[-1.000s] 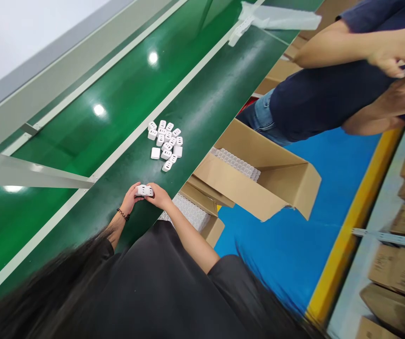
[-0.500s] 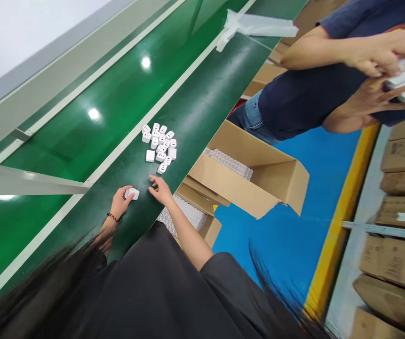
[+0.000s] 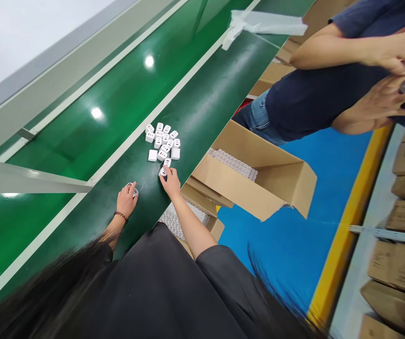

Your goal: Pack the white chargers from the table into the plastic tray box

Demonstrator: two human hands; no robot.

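On the green work surface (image 3: 191,108) lies a loose cluster of small white USB charger blocks (image 3: 165,138), most with two dark slots facing up. My left hand (image 3: 126,202), with a dark coiled band at the wrist, is closed over one white charger block (image 3: 135,192) resting low on the surface; the fingers cover much of it. At the near end of the cluster, my right hand (image 3: 172,183) pinches another charger block (image 3: 162,172) between thumb and fingers. One block (image 3: 153,155) at the cluster's left side shows a plain white face.
An open carton (image 3: 251,193) holding rows of white pieces stands right of the belt, with a second box (image 3: 202,214) nearer me. A co-worker's hands (image 3: 393,80) hold something white at upper right. White plastic wrap (image 3: 269,23) lies at the far end; boxes line the right shelf.
My right hand has moved forward to the cluster and closed on its nearest charger block. My left hand has turned palm down over its block. The view has shifted slightly.
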